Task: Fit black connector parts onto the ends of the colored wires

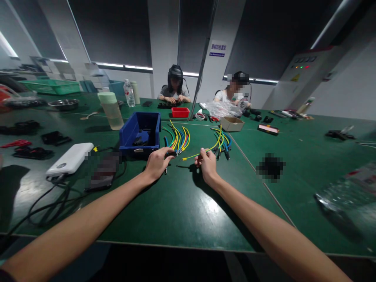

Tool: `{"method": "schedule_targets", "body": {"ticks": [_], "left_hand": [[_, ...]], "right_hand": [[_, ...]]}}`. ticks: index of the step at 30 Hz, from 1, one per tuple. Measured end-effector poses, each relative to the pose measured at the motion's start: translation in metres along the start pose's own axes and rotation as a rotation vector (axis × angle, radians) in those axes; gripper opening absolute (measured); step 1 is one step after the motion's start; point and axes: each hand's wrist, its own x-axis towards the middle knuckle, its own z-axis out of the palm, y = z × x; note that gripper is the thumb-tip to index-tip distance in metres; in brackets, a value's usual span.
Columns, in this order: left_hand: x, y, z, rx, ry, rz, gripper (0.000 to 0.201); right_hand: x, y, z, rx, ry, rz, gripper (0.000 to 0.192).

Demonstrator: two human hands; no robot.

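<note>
Blue-lettered sign [218, 49] on the white pillar [219, 58], its small characters too blurred to read

left hand [157, 162] on wire bundle [178, 140] | right hand [208, 163] pinches yellow wire [205, 150] (green table [182, 203])

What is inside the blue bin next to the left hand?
The blue bin holds dark, black-looking parts against its blue floor; what they are is unclear. Its near wall hides the front of the floor.

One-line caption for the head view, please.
At a green table, the left hand grips a bundle of coloured wires while the right hand pinches a yellow wire beside a blue bin.
</note>
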Motion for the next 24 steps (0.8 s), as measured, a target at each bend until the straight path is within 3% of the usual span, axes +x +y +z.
{"method": "schedule_targets", "body": {"ticks": [7,24], "left_hand": [[0.0017,0.0015,0.0004,-0.047,-0.024,-0.021,0.013],[0.0008,0.0046,-0.0012,-0.029,0.016,-0.036,0.015]], "right_hand": [[0.0063,-0.0012,-0.0057,0.01,0.079,0.002,0.031],[0.0042,-0.0004,-0.0033,-0.051,0.021,-0.04,0.028]]}}
